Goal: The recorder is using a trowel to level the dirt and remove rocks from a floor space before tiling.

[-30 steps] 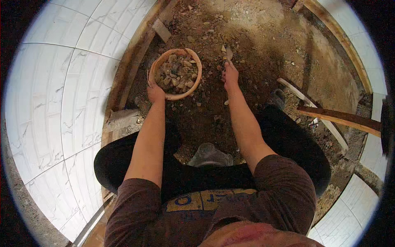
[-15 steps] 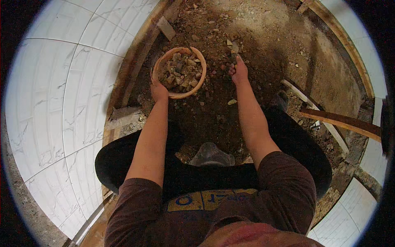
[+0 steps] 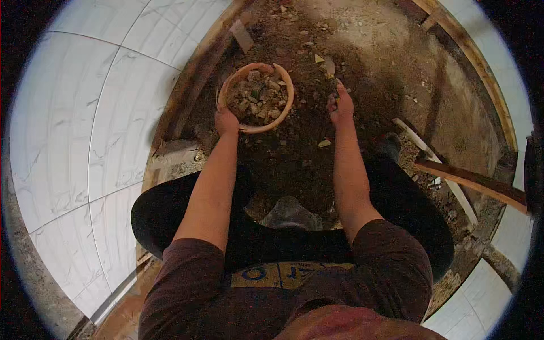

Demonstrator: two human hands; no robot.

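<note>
My left hand (image 3: 227,121) is closed on the near left rim of a round orange-brown basin (image 3: 264,128). Stone chips and rubble (image 3: 258,102) lie inside it, loosely heaped. To the right of the basin, my right hand (image 3: 341,106) is closed around the handle of what looks like a small trowel (image 3: 330,67). Its greyish blade points away from me, low over the dirt. A pale yellowish chip (image 3: 319,58) lies beside the blade's far end, and another stone chip (image 3: 324,143) rests on the ground nearer to me.
Brown dirt floor (image 3: 374,68) with scattered stones spreads ahead. White marbled tiles (image 3: 62,141) border the left side behind a wooden edge (image 3: 175,105). On the right lie a pale strip (image 3: 419,139) and a brown wooden bar (image 3: 473,180). My boot (image 3: 292,212) is close below.
The view has shifted slightly. My right hand with the trowel has come a little nearer and to the right. The basin has moved slightly right, with my left hand still on its rim.
</note>
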